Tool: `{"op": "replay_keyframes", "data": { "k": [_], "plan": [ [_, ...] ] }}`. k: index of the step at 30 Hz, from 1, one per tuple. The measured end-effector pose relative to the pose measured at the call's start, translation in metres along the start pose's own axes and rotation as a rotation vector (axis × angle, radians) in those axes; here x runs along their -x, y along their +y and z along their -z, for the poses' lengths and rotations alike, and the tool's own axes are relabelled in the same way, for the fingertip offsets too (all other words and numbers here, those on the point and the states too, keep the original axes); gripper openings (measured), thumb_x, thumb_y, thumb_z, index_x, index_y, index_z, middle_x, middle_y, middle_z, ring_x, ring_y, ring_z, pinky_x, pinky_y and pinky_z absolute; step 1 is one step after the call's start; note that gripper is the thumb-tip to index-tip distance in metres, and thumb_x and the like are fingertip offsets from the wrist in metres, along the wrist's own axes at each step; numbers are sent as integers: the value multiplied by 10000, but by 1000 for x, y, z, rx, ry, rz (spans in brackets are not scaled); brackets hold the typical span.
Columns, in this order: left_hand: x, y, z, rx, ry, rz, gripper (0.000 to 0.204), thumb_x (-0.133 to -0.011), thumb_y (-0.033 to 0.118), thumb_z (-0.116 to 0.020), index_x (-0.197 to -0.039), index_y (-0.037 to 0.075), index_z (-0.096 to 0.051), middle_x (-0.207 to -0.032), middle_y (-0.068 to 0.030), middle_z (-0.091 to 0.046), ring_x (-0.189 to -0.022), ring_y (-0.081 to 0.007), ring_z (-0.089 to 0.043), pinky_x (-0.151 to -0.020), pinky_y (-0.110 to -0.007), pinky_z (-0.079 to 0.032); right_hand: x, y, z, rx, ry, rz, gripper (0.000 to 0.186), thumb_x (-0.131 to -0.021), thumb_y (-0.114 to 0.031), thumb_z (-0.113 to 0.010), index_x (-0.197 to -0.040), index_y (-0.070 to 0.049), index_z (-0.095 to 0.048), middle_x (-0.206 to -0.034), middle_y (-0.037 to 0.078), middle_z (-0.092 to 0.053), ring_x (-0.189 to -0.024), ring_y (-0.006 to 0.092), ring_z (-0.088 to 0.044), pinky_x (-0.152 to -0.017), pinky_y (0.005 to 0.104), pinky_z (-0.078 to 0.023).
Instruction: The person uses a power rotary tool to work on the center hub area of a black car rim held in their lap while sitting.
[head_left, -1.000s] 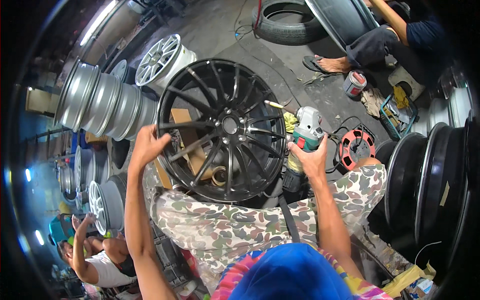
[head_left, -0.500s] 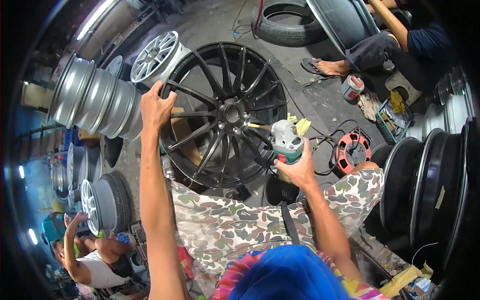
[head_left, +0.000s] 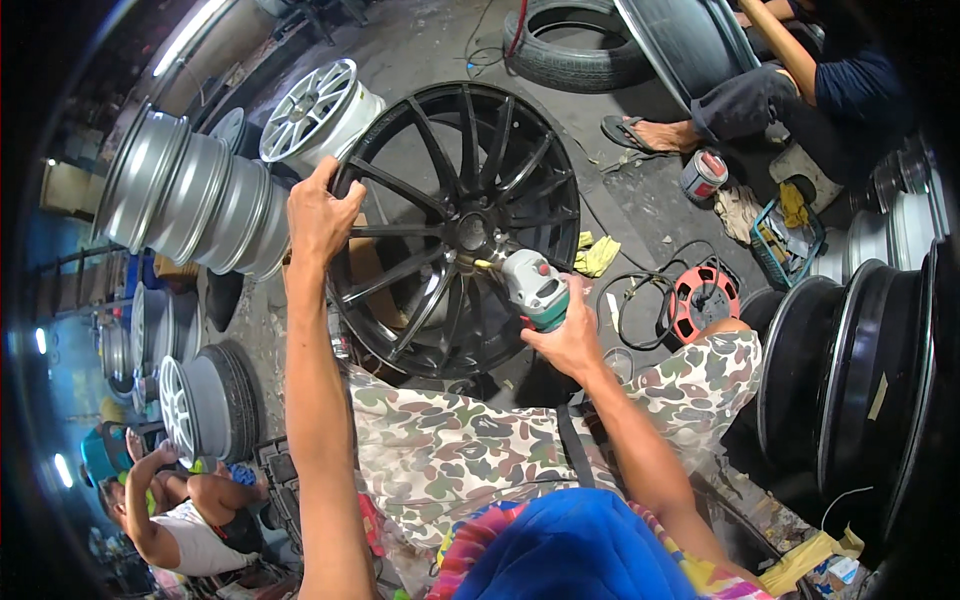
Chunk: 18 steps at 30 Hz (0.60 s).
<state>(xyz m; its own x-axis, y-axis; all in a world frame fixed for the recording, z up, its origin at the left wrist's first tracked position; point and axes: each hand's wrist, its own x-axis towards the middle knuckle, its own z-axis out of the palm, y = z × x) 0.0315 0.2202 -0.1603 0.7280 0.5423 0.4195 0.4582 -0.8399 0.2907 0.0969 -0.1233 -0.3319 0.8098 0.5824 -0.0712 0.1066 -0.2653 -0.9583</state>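
A large black multi-spoke wheel rim [head_left: 472, 205] stands in front of my knees, its spoked face toward me. My left hand [head_left: 322, 215] is closed around the upper left edge of that rim. In my right hand [head_left: 572, 338] is a grey-headed, green-bodied angle grinder [head_left: 537, 285]. The grinder's yellowish tip lies over the spokes just below and right of the hub. Whether that tip touches the metal I cannot tell. My fingers wrap the green body, and their far side is hidden.
Stacked silver rims [head_left: 200, 195] and a white rim [head_left: 310, 105] flank the left. Black rims [head_left: 830, 360] line the right. A red cable reel [head_left: 705, 305] with loose cord lies near my right knee. A paint can [head_left: 704, 175], a tire [head_left: 575, 50] and two other people are around.
The grinder in my right hand has moved left and slightly down, closer to the spokes below the hub. The black rim has turned a little under my left hand.
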Motion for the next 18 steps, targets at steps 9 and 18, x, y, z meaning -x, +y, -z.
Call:
{"op": "replay_keyframes", "data": {
  "k": [9, 18],
  "plan": [
    [3, -4, 4, -31, -6, -20, 290, -844, 281, -733, -962, 23, -676, -712, -232, -651, -674, -413, -684, -677, -485, -525, 7, -3, -12, 36, -6, 15, 894, -684, -143, -904, -1422, -55, -408, -1131, 281, -738, -1070, 483, -731, -923, 502, -588],
    [4, -2, 2, 9, -52, 13, 284, -839, 270, -749, -954, 24, -664, -708, -236, -644, -660, -407, -676, -662, -484, -519, 8, 1, -13, 17, 9, -42, 877, -693, -189, -899, -1408, -24, -418, -1131, 273, -747, -1059, 438, -753, -934, 482, -584]
  ]
}}
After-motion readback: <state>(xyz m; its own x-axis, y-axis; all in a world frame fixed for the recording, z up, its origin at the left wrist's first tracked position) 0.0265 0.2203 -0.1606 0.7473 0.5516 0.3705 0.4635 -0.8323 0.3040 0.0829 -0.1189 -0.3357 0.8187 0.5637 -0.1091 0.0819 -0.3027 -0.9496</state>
